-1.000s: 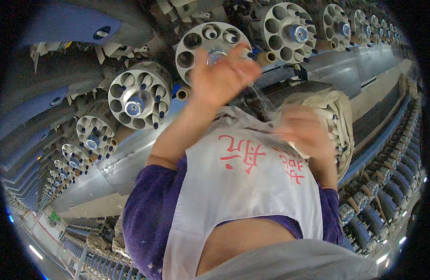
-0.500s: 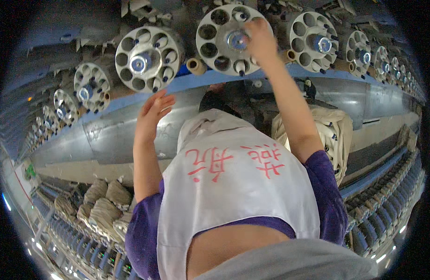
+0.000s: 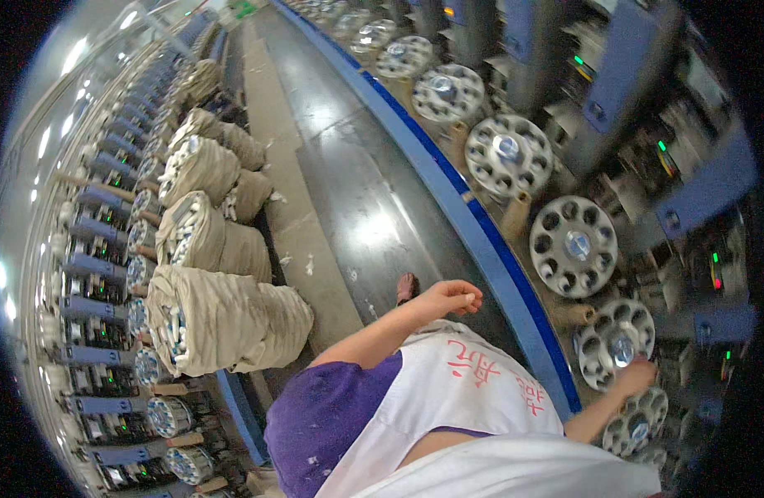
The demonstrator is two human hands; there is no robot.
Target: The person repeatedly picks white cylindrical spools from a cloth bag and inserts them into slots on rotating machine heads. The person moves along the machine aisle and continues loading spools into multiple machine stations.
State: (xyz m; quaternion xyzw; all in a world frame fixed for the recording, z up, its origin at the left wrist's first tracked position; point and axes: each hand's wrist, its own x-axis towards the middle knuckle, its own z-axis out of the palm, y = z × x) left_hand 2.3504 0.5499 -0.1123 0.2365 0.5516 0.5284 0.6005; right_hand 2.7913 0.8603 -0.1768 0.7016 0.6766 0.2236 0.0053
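Beige sacks (image 3: 224,319) stuffed with white tubes, lined along the aisle's left side, lying on their sides. White apron (image 3: 473,390) carries red printed characters. Small green and red indicator lights (image 3: 714,257) on machine panels at right.

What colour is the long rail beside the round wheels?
Blue, seen in the head view: the long blue rail.

We see a white apron (image 3: 469,390) with red marks over a purple shirt (image 3: 328,415). The round wheels (image 3: 574,246) are silver-grey with dark holes. A blue rail (image 3: 473,224) runs along the shiny grey floor (image 3: 357,191). The big sacks (image 3: 224,319) are tan.
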